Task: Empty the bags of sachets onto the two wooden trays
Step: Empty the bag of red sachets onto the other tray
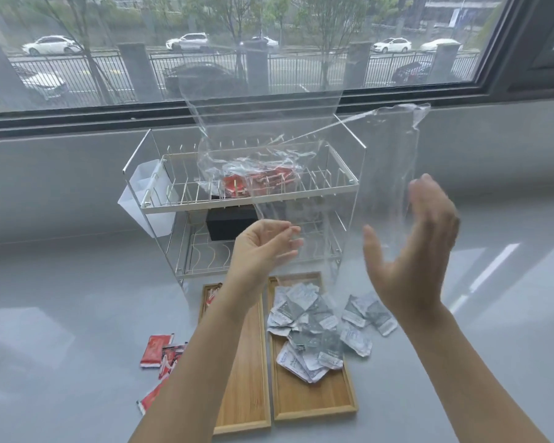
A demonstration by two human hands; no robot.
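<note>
Head view: both hands are raised above the 2 wooden trays. The left hand (266, 247) has its fingers curled loosely near the lower edge of an empty clear bag (349, 174); whether it pinches the film cannot be told. The right hand (413, 247) is spread wide, palm inward, with the bag's side at its fingertips; a firm hold is not evident.

The right tray (314, 401) carries a heap of silver sachets (307, 334), with several spilled onto the counter (493, 346) just beside it. The left tray (247, 394) is mostly bare; the left forearm hides part of it. Red sachets (160, 350) lie scattered on the counter to its left.

A second bag (256, 174), containing red sachets, rests on the top shelf of the wire rack (160, 199).

Status: silver sachets emptied; the red ones largely remain, by the look of it.
</note>
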